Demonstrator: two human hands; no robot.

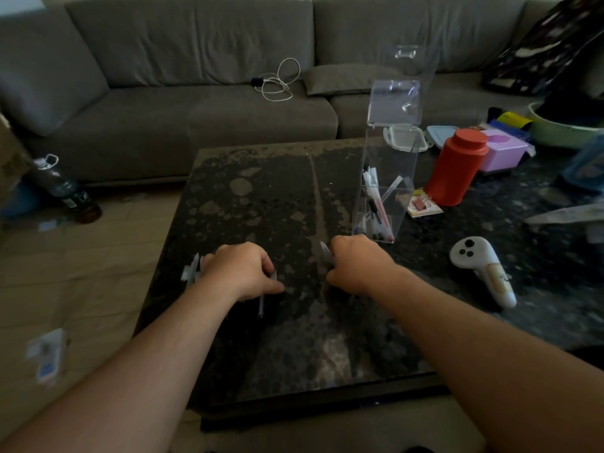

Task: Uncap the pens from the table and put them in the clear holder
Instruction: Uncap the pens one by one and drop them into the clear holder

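Big dark stone surface (261,197) fills the middle of the view, and up at about two o'clock on it stands the tall clear holder (382,197), already carrying a handful of pens (376,204) leaning inside its lower part, so a fair share of the job looks done. Closer in, at ten o'clock from the near edge, the left hand (240,269) has its fingers curled round a pale pen (261,302) that pokes out below the palm toward six o'clock. Just to its right, at about one o'clock, the right hand (356,263) is closed on what looks like a cap or short pen piece (326,253) sticking out at eleven o'clock, so I judge a pen just pulled apart. Smallest of all, a few pale pieces (192,273) lie at nine o'clock of the left hand; caps or pens, too blurred to say, so the remainder is uncertain.
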